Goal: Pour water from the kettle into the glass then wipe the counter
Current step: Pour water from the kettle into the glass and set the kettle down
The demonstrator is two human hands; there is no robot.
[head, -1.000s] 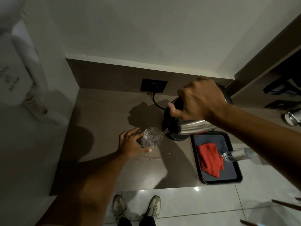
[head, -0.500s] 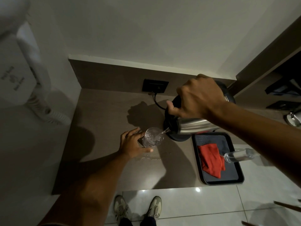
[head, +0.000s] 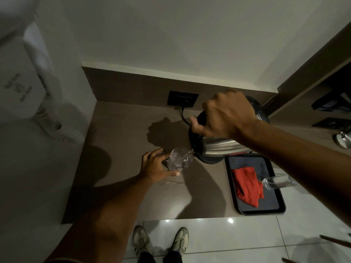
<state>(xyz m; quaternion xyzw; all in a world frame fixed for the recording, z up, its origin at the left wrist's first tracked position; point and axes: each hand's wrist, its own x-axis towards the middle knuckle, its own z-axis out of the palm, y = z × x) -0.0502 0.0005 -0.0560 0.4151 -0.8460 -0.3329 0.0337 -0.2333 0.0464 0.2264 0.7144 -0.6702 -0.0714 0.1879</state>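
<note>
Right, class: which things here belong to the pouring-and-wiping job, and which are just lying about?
Belonging to the job:
kettle
glass
red cloth
counter
spilled water

Just lying about:
black tray
clear bottle
wall socket
hairdryer

The left half of the table (head: 117,141) lies bare, from the left wall to the glass (head: 179,158), and a hand could pass freely there. The front strip of the table below the glass is open too, save a small water spill (head: 173,182) just in front of the glass. The middle is crowded: the left hand (head: 154,168) wraps the glass, and the tilted kettle (head: 218,147), held by the right hand (head: 226,114), hangs over its black base (head: 208,160) with the spout at the glass rim. A cord (head: 184,118) runs from the wall socket (head: 182,98) behind. The black tray (head: 260,210) with a red cloth (head: 247,185) and a clear bottle (head: 277,182) fills the right end.
</note>
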